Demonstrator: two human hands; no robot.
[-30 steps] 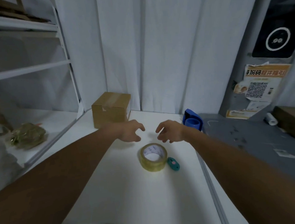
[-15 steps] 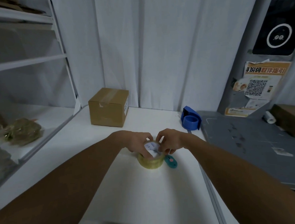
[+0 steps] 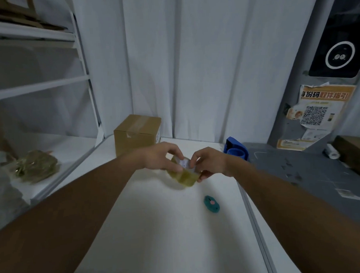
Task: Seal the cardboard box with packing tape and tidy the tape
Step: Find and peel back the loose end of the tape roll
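A yellowish roll of packing tape (image 3: 184,177) is lifted off the white table (image 3: 158,230), tilted, held between both hands. My left hand (image 3: 161,157) grips its left side and top. My right hand (image 3: 209,163) pinches its right side. A small cardboard box (image 3: 136,136) with a tape strip across its top stands at the table's back left, beyond my left hand. A small teal cutter (image 3: 211,204) lies on the table below my right hand.
A blue tape dispenser (image 3: 236,150) sits at the table's back right edge. Right of it lies a grey surface (image 3: 300,172) with a white roll (image 3: 331,153) and a brown box (image 3: 353,157). White shelves (image 3: 38,86) with a bagged bundle (image 3: 35,165) stand left.
Both hands came down onto the tape roll, took hold of it and lifted it off the table toward the box. The teal cutter stayed where it was.
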